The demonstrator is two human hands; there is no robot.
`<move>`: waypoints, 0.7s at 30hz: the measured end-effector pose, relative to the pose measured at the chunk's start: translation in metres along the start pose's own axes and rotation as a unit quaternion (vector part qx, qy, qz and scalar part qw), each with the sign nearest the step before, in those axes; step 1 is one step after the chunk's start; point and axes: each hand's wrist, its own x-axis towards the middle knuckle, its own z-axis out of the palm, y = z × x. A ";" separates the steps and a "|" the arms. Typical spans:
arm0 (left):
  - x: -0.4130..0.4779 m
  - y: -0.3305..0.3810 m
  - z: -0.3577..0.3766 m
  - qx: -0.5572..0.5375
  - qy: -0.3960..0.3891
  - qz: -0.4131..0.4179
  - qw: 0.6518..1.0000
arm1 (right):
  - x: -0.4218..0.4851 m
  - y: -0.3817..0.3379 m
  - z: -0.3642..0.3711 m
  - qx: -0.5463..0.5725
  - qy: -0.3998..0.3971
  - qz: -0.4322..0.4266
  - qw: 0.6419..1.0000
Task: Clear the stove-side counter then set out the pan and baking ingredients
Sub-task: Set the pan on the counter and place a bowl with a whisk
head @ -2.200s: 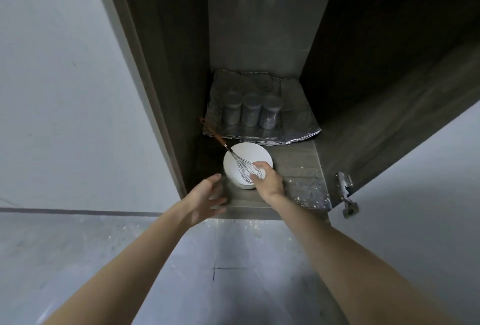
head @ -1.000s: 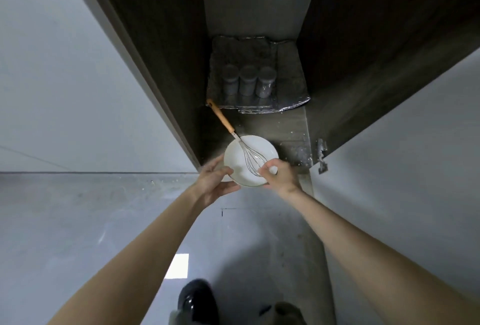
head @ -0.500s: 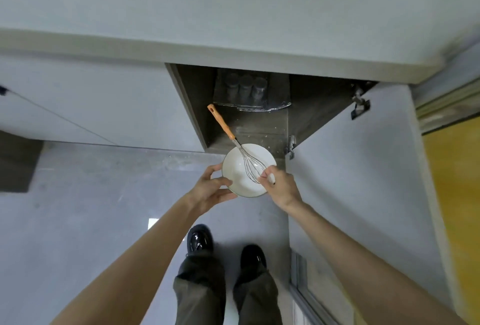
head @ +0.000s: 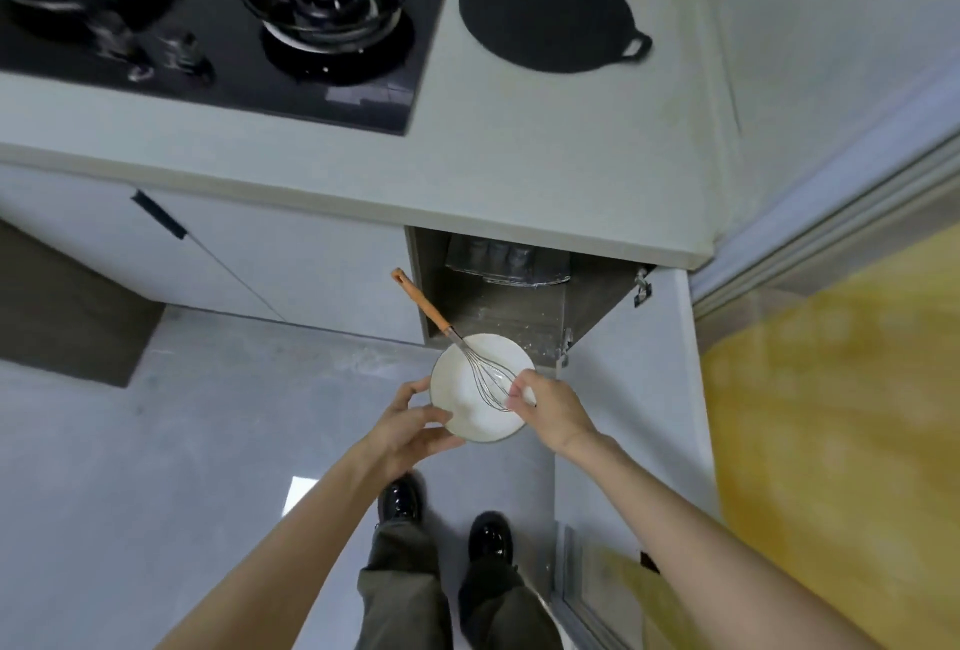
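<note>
Bowl of round white ceramic (head: 462, 402), gripped at its rim by left hand (head: 410, 428) and right hand (head: 550, 410), carries a wooden-handled wire whisk (head: 452, 335).

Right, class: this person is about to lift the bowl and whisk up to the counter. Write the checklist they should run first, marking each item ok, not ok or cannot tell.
1. Two-handed hold: left hand and right hand both grip the bowl at its rim. Ok.
2. Whisk secure: wires lie in the bowl, handle juts over the far rim; whether the right thumb pins it, cannot tell.
3. Landing spot: bare counter in front of the pan. Ok.
4. Spillable contents: the bowl's inside looks plain white. Cannot tell.
5. Cupboard door stands open beside the right arm. Not ok.
</note>
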 end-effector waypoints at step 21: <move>-0.061 0.218 0.042 0.114 -0.071 0.139 0.981 | 0.031 -0.148 -0.132 0.071 0.147 -0.080 0.983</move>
